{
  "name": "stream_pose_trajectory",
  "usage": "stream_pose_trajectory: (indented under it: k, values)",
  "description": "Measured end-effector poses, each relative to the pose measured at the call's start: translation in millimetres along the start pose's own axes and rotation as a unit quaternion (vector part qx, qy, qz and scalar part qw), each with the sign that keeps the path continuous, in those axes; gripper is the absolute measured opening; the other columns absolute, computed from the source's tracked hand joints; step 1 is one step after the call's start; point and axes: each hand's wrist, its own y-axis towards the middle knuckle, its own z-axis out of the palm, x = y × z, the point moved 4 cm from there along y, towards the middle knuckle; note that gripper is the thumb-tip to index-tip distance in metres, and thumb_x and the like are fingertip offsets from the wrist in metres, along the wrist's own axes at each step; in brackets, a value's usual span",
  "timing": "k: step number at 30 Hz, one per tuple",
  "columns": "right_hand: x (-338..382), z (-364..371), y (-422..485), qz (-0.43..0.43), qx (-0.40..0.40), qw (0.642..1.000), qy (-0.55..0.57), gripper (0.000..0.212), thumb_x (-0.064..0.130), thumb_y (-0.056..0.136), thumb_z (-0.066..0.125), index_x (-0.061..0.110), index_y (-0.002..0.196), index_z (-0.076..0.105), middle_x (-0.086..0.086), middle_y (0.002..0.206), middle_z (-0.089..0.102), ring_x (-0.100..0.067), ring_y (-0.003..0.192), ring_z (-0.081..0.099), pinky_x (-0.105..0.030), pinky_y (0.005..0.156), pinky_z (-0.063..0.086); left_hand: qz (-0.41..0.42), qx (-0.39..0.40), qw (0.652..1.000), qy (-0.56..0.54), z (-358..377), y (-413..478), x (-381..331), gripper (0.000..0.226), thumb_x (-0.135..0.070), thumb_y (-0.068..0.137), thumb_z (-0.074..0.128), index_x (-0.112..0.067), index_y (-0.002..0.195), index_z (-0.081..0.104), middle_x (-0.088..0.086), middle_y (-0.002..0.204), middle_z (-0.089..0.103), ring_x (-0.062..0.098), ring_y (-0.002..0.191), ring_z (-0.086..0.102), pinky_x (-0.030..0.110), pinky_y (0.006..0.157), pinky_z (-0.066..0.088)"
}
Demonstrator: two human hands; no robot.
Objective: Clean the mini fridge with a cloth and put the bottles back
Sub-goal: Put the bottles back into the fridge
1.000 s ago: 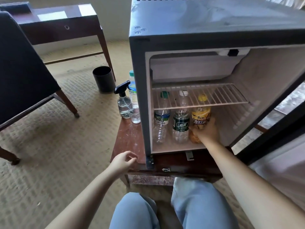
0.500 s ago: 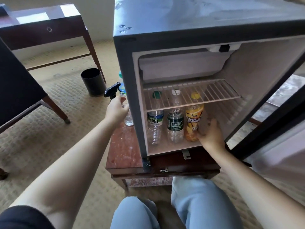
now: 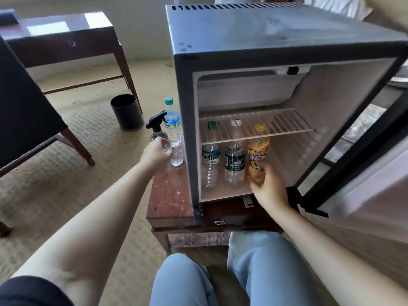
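Observation:
The mini fridge stands open on a small reddish table. Under its wire shelf stand three bottles: a water bottle with a green cap, a bottle with a dark green label and an orange tea bottle. My right hand grips the orange bottle near its base. Outside, left of the fridge, a clear water bottle stands beside a spray bottle. My left hand holds the clear bottle low down and hides the spray bottle's body. No cloth is in view.
The fridge door hangs open at the right. A black bin stands on the carpet behind the table. A dark chair is at the left, a wooden desk behind it. My knees are just before the table.
My left hand has reached from the table's front edge up to the clear bottle beside the fridge. My right hand has stayed on the orange bottle inside.

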Motion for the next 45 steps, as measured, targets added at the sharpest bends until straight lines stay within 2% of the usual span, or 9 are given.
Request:
stream_pose_trajectory:
  k: [6,15,19,23,25,31,38,42,45]
  values:
    - [64.8,6.3,-49.8,-0.104,0.027,0.994,0.026,0.025,0.018,0.083,0.072,0.019,0.107,0.064,0.005,0.095,0.067,-0.013,0.084,0.062,-0.027,0.071,0.050,0.041,-0.017,0.999,0.001,-57.3,-43.9,-0.4,0.033,-0.023,0.090,0.062,-0.009,0.119,0.057,0.004,0.117,0.063,0.022,0.110,0.058,0.027,0.089,0.041]
    - [186.3,62.2,-72.5,-0.203,0.067,0.973,0.091,0.022,0.013,0.089,0.063,0.015,0.111,0.063,0.001,0.103,0.067,-0.009,0.084,0.061,-0.022,0.078,0.051,0.030,-0.020,0.999,0.038,-104.7,-95.1,60.6,0.034,-0.026,0.090,0.059,-0.013,0.122,0.058,0.004,0.119,0.063,0.021,0.109,0.058,0.030,0.094,0.044]
    - [249.8,101.7,-11.5,-0.147,0.060,0.985,0.062,0.030,0.015,0.092,0.055,0.012,0.121,0.056,-0.007,0.116,0.062,-0.023,0.103,0.059,-0.028,0.082,0.045,0.012,-0.023,0.999,0.048,-109.3,-93.6,94.1,0.037,-0.025,0.089,0.057,-0.012,0.124,0.056,0.005,0.124,0.060,0.022,0.114,0.055,0.030,0.095,0.042]
    - [285.4,140.2,75.8,0.000,0.031,0.998,0.056,0.033,0.012,0.094,0.047,0.010,0.126,0.049,-0.005,0.121,0.055,-0.020,0.104,0.055,-0.018,0.069,0.032,0.022,-0.032,0.997,0.069,-126.3,-71.3,115.3,0.038,-0.027,0.088,0.055,-0.017,0.124,0.054,0.002,0.126,0.057,0.020,0.118,0.052,0.034,0.098,0.043]
    - [293.6,161.0,118.9,0.024,0.007,0.999,0.041,0.035,0.006,0.092,0.044,0.006,0.126,0.048,-0.009,0.129,0.051,-0.025,0.114,0.053,-0.027,0.082,0.040,0.041,-0.023,0.995,0.093,-132.8,-60.5,121.8,0.039,-0.028,0.088,0.054,-0.018,0.126,0.052,0.001,0.126,0.055,0.019,0.119,0.050,0.038,0.098,0.044]
    - [296.7,210.3,199.8,0.007,0.039,0.994,-0.104,0.044,0.007,0.088,0.051,0.002,0.131,0.041,-0.014,0.139,0.042,-0.033,0.128,0.042,-0.038,0.101,0.038,0.058,-0.013,0.991,0.118,-144.9,-26.1,150.6,0.038,-0.030,0.092,0.054,-0.018,0.129,0.051,0.000,0.130,0.052,0.020,0.121,0.048,0.036,0.099,0.041]
    - [291.1,233.3,242.8,-0.042,0.102,0.944,-0.311,0.029,0.008,0.088,0.059,-0.002,0.115,0.058,-0.018,0.121,0.060,-0.034,0.114,0.057,-0.035,0.089,0.047,0.041,-0.003,0.993,0.107,-127.1,-10.3,182.7,0.040,-0.031,0.092,0.056,-0.018,0.130,0.051,-0.004,0.137,0.043,0.017,0.122,0.047,0.031,0.098,0.042]
    - [287.8,233.4,255.1,-0.049,0.090,0.943,-0.316,0.026,0.001,0.086,0.060,-0.006,0.111,0.058,-0.023,0.118,0.059,-0.038,0.111,0.057,-0.035,0.082,0.047,0.037,0.014,0.992,0.116,-127.0,-7.3,192.7,0.038,-0.032,0.092,0.056,-0.019,0.128,0.052,-0.005,0.137,0.042,0.016,0.124,0.046,0.033,0.099,0.042]
    - [302.4,224.5,262.4,-0.082,0.053,0.953,-0.287,0.028,-0.004,0.087,0.057,-0.008,0.114,0.057,-0.024,0.119,0.058,-0.039,0.112,0.055,-0.036,0.087,0.047,0.036,0.002,0.992,0.118,-136.7,-7.0,192.1,0.037,-0.031,0.092,0.056,-0.018,0.127,0.054,-0.004,0.137,0.043,0.015,0.122,0.047,0.033,0.099,0.042]
